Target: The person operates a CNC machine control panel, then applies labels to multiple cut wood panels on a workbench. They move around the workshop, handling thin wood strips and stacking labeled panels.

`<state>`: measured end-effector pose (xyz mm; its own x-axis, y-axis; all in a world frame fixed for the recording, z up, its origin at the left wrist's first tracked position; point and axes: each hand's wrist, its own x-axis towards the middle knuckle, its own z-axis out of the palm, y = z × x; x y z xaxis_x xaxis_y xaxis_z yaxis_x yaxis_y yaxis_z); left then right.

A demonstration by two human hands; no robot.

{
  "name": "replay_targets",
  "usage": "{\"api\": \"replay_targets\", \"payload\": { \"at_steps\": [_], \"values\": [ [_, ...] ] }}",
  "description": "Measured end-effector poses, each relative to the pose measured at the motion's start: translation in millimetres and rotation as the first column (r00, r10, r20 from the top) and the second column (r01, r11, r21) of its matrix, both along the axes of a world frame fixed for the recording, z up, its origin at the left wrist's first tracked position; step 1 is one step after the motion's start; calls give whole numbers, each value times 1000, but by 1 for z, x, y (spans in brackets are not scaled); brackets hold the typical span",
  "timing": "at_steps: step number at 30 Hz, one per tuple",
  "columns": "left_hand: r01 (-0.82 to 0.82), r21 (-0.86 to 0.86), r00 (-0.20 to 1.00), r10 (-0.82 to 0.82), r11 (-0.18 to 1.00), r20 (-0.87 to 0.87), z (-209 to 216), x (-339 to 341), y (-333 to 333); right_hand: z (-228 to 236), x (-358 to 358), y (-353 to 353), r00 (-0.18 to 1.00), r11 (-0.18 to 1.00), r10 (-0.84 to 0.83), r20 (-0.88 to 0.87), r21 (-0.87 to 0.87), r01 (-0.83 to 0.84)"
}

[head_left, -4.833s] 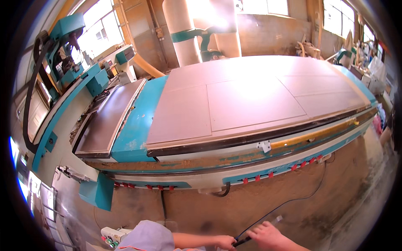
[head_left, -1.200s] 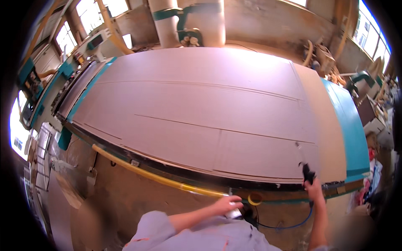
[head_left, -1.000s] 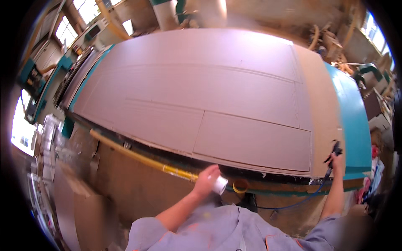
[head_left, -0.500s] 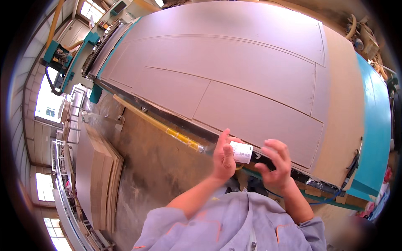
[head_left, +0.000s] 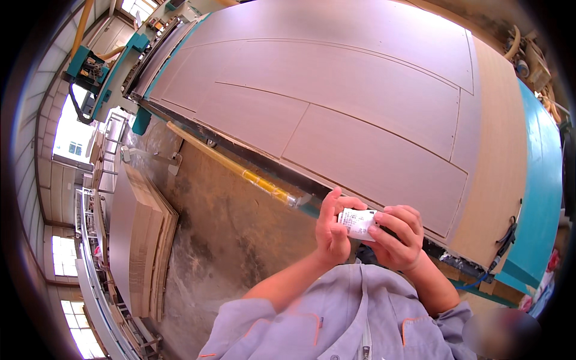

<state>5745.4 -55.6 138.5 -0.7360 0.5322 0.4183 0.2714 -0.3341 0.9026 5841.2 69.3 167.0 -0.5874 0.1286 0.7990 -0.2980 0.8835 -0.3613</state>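
1. Head view, hands: I see the left hand (head_left: 331,239) and the right hand (head_left: 401,241) meeting over the near edge of the machine bed. The left one's fingers bend round the left end of a white label roll (head_left: 356,223); the right one's thumb and fingers grip its right end.
2. Head view, edges: beyond the roll, the grey-pink sheet (head_left: 336,90) spreads wide, crossed by thin cut lines. A pale board (head_left: 497,150) shows past its right edge, then the teal bed end (head_left: 545,180). A black tool (head_left: 505,245) lies by the pale board's near right corner.
3. Head view, room: left of the forearms I have floor (head_left: 210,222) between the person and a panel stack (head_left: 147,246). A yellow tube (head_left: 225,163) runs alongside the bed's near edge, ending near the left hand.
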Motion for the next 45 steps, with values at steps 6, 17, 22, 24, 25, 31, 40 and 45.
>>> {"api": "replay_targets", "payload": {
  "at_steps": [6,17,22,24,25,31,40,45],
  "values": [
    [257,37,964,-254,966,-74,16,0,-7,9,12,4,1000,1000,-17,-8,-12,17],
    [315,-155,945,-325,936,-41,28,15,-7,8,28,19,999,984,22,-50,-178,-31],
    [302,-274,866,-383,913,-321,30,10,-8,13,31,26,998,992,48,-30,-119,-51],
    [319,-233,923,-357,919,-142,30,16,-8,15,32,27,998,993,57,-5,-101,-57],
    [324,-224,932,-351,919,-94,31,17,-8,16,32,27,998,992,60,0,-109,-59],
    [349,-183,918,-375,919,-128,32,15,-10,17,33,26,996,996,84,28,-44,-82],
    [379,-72,920,-384,923,-81,15,13,-14,23,32,27,992,995,98,85,12,-100],
    [445,-197,893,-450,874,24,-7,14,-34,11,30,28,892,910,339,300,-345,-230]
  ]
}}
